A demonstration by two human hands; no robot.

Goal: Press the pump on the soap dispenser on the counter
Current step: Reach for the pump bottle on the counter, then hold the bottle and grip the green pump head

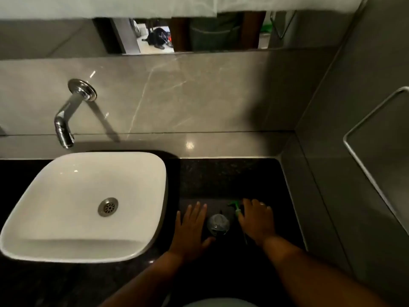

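— A dim bathroom: grey marbled wall tiles, a strip of mirror point(194, 34) up top, and a black speckled counter point(230, 176) that runs into the right-hand corner. What sits on it?

— To your left, a white square basin point(66, 218), dry and holding nothing, its steel drain point(108, 207) near the middle; a chrome spout point(66, 120) reaches out from the wall above it. A metal rail point(367, 120) lines the right wall.

— And the soap dispenser?

— The soap dispenser point(218, 223) stands upright on the counter right of the basin, between your two hands, its long axis vertical. You look straight down on its clear round top. Its dark nozzle seems to point away from you, toward the wall.

— Your hands?

— Your left hand point(191, 227) lies flat just beside the dispenser, fingers spread and gripping nothing. Your right hand point(256, 220) rests palm-down, fingers loose, over a green object point(234, 206); whether it grips that, you cannot tell.
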